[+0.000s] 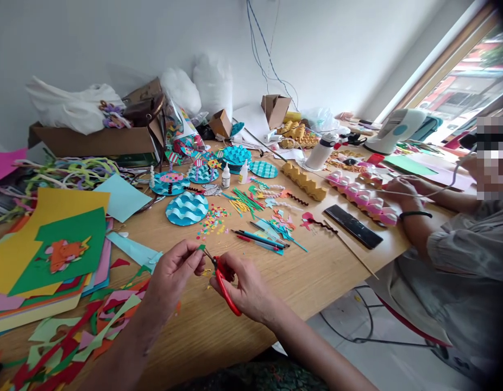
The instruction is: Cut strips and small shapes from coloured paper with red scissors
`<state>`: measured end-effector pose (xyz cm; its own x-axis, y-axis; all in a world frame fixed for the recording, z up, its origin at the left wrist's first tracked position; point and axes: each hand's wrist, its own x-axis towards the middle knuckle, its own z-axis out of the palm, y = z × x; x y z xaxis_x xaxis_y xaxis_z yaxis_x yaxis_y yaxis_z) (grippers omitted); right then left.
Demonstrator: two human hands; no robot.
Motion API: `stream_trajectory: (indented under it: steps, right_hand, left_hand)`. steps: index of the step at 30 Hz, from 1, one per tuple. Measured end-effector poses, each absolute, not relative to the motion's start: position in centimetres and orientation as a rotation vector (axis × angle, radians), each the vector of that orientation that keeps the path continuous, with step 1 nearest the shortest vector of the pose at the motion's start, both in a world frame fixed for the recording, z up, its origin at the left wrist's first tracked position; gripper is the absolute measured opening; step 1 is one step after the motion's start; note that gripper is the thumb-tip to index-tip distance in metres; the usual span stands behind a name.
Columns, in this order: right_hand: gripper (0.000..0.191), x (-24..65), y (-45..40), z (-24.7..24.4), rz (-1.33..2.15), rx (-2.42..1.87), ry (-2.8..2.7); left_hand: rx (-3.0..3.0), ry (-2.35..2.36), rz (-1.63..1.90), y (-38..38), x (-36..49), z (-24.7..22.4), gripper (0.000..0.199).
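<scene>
My left hand (180,264) pinches a small piece of green paper (202,247) between thumb and fingers. In my right hand (247,285) is a pair of scissors (224,288) with red handles, its blades pointing at the green paper. Both hands are above the front part of the wooden table (239,339). Just beyond them lie paper confetti (214,217), several pencils (257,241) and thin blue paper strips (282,232). A round blue wavy disc (187,208) rests behind my left hand.
Coloured paper sheets (27,244) and paper scraps (96,326) cover the left side. Glue bottles (226,177), a black phone (353,225) and a pink egg-carton strip (361,198) lie farther off. Another person (459,255) sits at the right, hands over the table.
</scene>
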<state>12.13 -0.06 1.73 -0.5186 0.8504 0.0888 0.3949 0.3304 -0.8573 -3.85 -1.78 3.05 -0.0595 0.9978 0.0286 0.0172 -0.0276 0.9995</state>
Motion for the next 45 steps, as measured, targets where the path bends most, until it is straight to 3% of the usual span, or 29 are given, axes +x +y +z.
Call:
stream_trajectory:
  steps: [7,17,28,39,45]
  right_hand:
    - [0.018,11.9,0.1,2.1,1.109,-1.079,-2.034]
    - [0.030,12.1,1.0,1.6,1.550,-1.030,-1.620]
    - [0.018,12.0,0.0,1.4,1.068,-1.079,-2.027]
    - [0.015,12.0,0.1,1.6,0.996,-1.078,-2.077]
    - [0.024,12.1,-0.1,1.3,0.994,-1.104,-2.050]
  left_hand:
    - [1.246,1.272,1.221,-1.9,-3.7,3.5,0.012]
    - [1.052,1.323,1.208,-1.7,-3.8,3.6,0.016]
    - [1.086,1.309,1.235,-1.6,-3.8,3.9,0.010]
    - [1.186,1.334,1.181,-1.7,-3.3,4.0,0.012]
    - [1.165,1.330,1.179,-1.8,-3.4,4.0,0.009]
